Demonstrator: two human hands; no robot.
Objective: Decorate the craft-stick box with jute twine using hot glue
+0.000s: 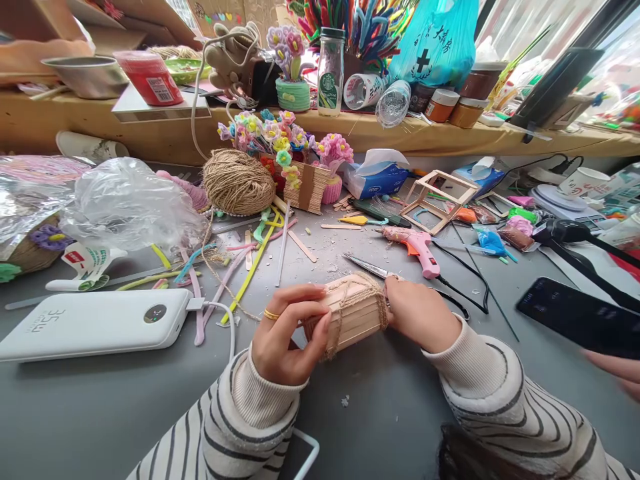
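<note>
A small barrel-like piece of wooden craft sticks (361, 323), bound with twine, is tilted between my hands just above the grey table. My left hand (287, 333), with a gold ring, pinches its left end between thumb and fingers. At its right end, my right hand (420, 312) is closed against the twine-wrapped rim; its fingertips are mostly hidden. Scissors (367, 265) lie right behind the piece, their handles partly covered by my right hand. From the left, a strand of twine (225, 283) runs toward my left hand, coming from the big twine ball (239, 181).
Behind my right hand lies a pink glue gun (413, 248) with a black cord. A white power bank (100, 323) with a cable is at left. At right, another person's fingers (615, 367) are by a phone (580, 317). A wooden stick frame (437, 200) stands farther back.
</note>
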